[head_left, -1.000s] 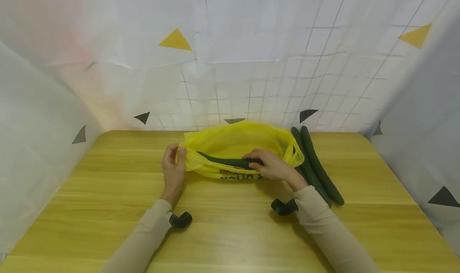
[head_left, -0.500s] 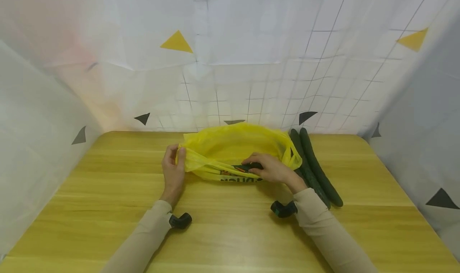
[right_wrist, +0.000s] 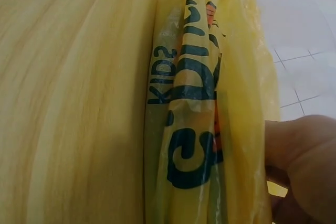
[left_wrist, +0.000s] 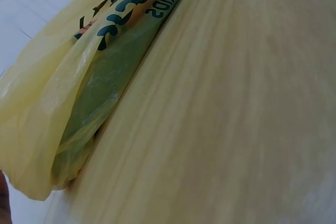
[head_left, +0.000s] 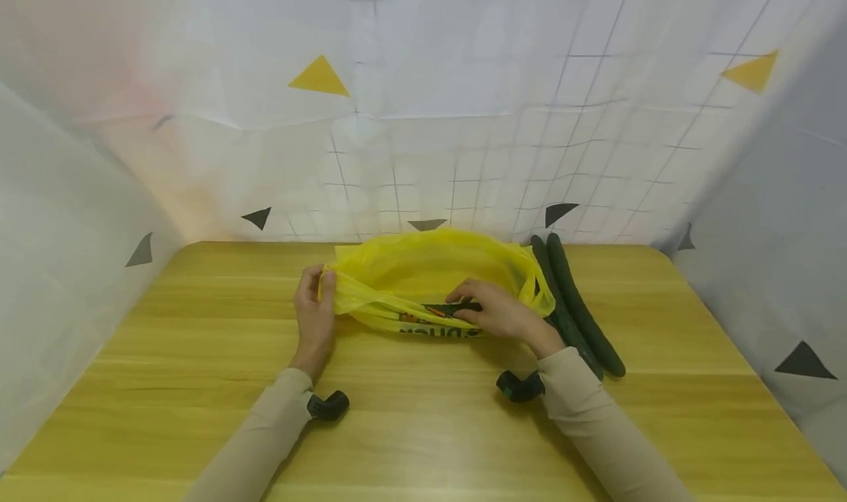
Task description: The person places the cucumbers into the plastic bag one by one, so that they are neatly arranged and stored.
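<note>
A yellow plastic bag (head_left: 437,270) with dark lettering lies on the table, its mouth spread wide. My left hand (head_left: 314,322) pinches the left edge of the mouth between thumb and fingers. Inside the mouth, toward the right, my right hand (head_left: 501,312) holds the end of a dark green cucumber (head_left: 471,308). Most of that cucumber is hidden behind the front wall of the bag; a long green shape shows through the plastic in the left wrist view. In the right wrist view, part of the right hand (right_wrist: 307,161) is beside the bag.
Two more cucumbers, an outer one (head_left: 585,307) and an inner one (head_left: 561,307), lie side by side on the wooden table (head_left: 423,428), right of the bag and partly behind the right arm. A white sheet (head_left: 423,142) with grid lines hangs behind the table.
The cucumber in the right hand has gone down into the bag, and its left part is now behind the front wall. The left hand keeps its hold on the bag's edge.
</note>
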The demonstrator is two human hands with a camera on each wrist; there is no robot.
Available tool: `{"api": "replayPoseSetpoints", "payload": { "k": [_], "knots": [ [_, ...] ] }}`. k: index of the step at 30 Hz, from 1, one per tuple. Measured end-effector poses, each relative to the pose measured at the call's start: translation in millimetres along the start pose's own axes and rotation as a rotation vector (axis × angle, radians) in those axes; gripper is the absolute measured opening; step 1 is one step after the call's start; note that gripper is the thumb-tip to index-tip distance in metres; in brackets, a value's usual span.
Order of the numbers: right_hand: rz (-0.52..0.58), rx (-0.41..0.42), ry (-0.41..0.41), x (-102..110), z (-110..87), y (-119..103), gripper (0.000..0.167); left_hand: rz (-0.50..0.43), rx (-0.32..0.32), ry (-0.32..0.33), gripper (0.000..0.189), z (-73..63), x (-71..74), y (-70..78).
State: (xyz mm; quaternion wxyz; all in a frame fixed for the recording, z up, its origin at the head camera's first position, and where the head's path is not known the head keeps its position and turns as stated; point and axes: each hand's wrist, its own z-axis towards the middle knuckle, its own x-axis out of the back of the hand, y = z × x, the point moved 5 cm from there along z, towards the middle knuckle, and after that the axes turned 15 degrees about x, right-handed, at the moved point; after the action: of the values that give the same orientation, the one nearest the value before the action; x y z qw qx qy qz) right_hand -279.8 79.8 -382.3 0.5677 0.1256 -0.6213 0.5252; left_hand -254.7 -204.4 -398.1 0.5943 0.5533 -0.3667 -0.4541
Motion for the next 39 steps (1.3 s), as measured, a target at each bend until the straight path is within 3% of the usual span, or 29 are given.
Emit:
{"api": "replayPoseSetpoints", "payload": {
  "k": [9, 16, 21, 29, 39],
  "knots": [
    [-0.014, 0.0, 0.028, 1.7, -4.7, 1.0, 0.025, 0.034, 0.026, -0.036, 0.028, -2.8, -0.6, 0.7],
    [0.065, -0.006, 0.054, 6.0, -8.8, 0.8, 0.03, 0.031, 0.032, -0.052, 0.028, -3.6, -2.6, -0.8],
    [0.052, -0.001, 0.091, 13.8, -11.1, 0.2, 0.028, 0.048, 0.026, -0.061, 0.029, -3.9, -5.2, -0.5],
    [-0.001, 0.011, 0.273, 37.5, -18.8, 2.2, 0.014, 0.087, 0.049, -0.053, 0.03, -5.7, -4.9, -0.8],
    [-0.003, -0.024, 0.449, 72.0, -42.3, 4.0, 0.015, 0.08, 0.055, -0.057, 0.031, -6.5, -4.5, 0.0]
  ]
}}
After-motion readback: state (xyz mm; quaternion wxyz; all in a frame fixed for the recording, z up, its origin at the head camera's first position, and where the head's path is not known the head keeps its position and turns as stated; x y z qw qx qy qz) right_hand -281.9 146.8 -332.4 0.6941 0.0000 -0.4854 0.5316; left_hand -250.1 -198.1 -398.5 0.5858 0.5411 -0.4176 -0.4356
